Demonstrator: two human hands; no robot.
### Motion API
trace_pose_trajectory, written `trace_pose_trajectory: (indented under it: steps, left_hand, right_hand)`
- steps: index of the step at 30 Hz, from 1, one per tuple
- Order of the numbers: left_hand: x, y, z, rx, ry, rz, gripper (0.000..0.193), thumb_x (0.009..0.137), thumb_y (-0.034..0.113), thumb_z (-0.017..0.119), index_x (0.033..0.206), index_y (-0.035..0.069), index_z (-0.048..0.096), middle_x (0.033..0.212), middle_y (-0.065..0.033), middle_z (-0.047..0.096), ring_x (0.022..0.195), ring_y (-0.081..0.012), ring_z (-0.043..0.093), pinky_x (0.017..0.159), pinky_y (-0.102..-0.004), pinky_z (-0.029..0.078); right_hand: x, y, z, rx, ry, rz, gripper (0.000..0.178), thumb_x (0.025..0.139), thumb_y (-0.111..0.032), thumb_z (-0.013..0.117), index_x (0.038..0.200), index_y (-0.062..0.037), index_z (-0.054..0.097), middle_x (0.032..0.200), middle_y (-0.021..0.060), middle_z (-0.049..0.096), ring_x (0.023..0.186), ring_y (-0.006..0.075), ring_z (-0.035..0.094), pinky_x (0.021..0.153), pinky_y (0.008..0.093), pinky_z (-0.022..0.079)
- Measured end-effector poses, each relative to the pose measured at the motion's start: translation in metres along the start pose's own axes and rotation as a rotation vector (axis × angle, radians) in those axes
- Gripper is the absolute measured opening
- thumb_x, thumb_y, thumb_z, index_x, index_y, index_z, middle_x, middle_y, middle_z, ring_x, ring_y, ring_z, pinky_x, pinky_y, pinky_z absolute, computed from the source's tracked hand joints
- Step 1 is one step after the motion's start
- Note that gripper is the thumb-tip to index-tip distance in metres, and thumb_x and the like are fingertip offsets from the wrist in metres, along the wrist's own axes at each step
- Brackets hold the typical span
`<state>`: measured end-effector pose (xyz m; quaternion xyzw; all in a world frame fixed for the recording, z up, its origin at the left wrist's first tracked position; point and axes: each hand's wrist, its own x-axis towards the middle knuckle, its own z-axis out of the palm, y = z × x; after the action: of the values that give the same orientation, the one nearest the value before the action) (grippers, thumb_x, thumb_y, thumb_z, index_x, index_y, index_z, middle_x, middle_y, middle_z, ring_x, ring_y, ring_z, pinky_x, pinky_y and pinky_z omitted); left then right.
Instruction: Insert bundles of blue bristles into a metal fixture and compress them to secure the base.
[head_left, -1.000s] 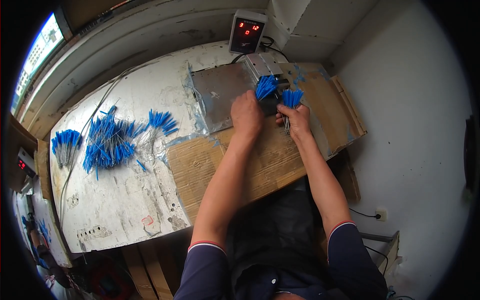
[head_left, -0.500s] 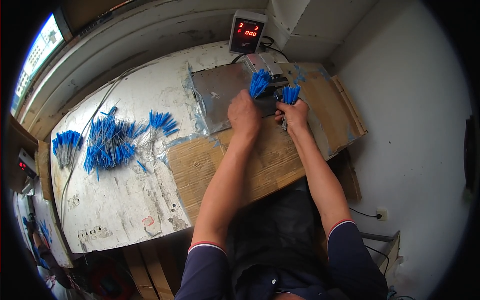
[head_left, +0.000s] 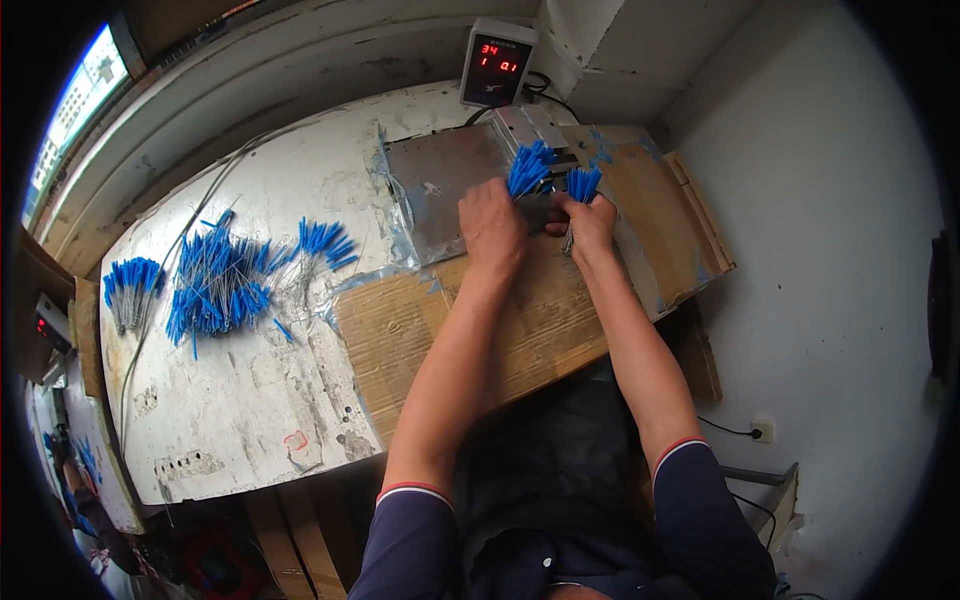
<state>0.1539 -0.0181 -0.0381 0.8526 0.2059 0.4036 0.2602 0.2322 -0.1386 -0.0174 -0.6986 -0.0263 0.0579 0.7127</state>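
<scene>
My left hand point(head_left: 492, 222) is closed round a bundle of thin wires with blue tips point(head_left: 531, 168); the tips fan out beyond my fingers. Close by on the right, my right hand point(head_left: 590, 222) grips a smaller bundle of blue-tipped wires point(head_left: 583, 183), its bare wire ends hanging below the fingers. Both hands are over the near right edge of a metal plate point(head_left: 440, 190), beside a small metal device point(head_left: 528, 128) whose working part lies partly hidden between the bundles. Behind it stands a white display box point(head_left: 497, 62) with red lit digits.
A large heap of blue-tipped wires point(head_left: 218, 280) lies on the worn white table point(head_left: 270, 400), with smaller bunches point(head_left: 133, 290) on either side. Flattened cardboard point(head_left: 540, 310) covers the near right of the table. A cable point(head_left: 190, 225) crosses the left; a wall point(head_left: 830, 220) rises at right.
My left hand has shifted slightly right with its bundle, whose tips have tilted to the right. The right hand's fingers have moved slightly. The red digits on the display have changed.
</scene>
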Motion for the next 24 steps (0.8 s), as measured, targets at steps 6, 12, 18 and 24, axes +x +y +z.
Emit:
trace_pose_trajectory:
  steps: [6, 12, 18, 24]
  left_hand:
    - [-0.001, 0.0, -0.001, -0.036, -0.035, 0.046, 0.01, 0.081, 0.006, 0.056, 0.089, 0.005, 0.06, 0.085, -0.0149, 0.065, 0.085, -0.0346, 0.061, 0.076, -0.0461, 0.046]
    - [0.0, 0.002, -0.002, -0.044, -0.05, 0.036, 0.009, 0.081, 0.006, 0.056, 0.089, 0.004, 0.06, 0.084, -0.0152, 0.066, 0.084, -0.0352, 0.062, 0.075, -0.047, 0.048]
    - [0.0, 0.002, -0.002, -0.023, -0.116, 0.015, 0.017, 0.082, 0.005, 0.056, 0.098, 0.003, 0.062, 0.09, -0.0157, 0.068, 0.088, -0.0353, 0.064, 0.079, -0.0464, 0.05]
    - [-0.004, -0.003, 0.005, 0.061, -0.044, 0.14, 0.011, 0.079, 0.007, 0.057, 0.09, 0.005, 0.061, 0.082, -0.013, 0.064, 0.082, -0.0328, 0.062, 0.072, -0.0441, 0.048]
  right_hand:
    - [-0.004, 0.002, -0.016, 0.201, -0.141, 0.068, 0.013, 0.084, -0.006, 0.074, 0.092, -0.0005, 0.064, 0.079, 0.008, 0.068, 0.062, 0.017, 0.066, 0.051, 0.0297, 0.058]
    - [-0.008, -0.001, -0.017, 0.15, -0.051, 0.074, 0.012, 0.083, -0.004, 0.076, 0.09, 0.0022, 0.068, 0.076, 0.008, 0.067, 0.059, 0.0159, 0.065, 0.048, 0.0286, 0.056]
    - [-0.011, -0.001, -0.021, 0.092, -0.113, 0.064, 0.014, 0.082, -0.003, 0.077, 0.089, 0.0027, 0.067, 0.076, 0.0087, 0.067, 0.058, 0.0163, 0.065, 0.046, 0.0285, 0.056]
    - [-0.013, -0.004, -0.021, 0.11, -0.161, 0.082, 0.013, 0.08, -0.002, 0.076, 0.085, 0.0012, 0.064, 0.074, 0.0098, 0.066, 0.057, 0.0172, 0.066, 0.045, 0.0289, 0.055]
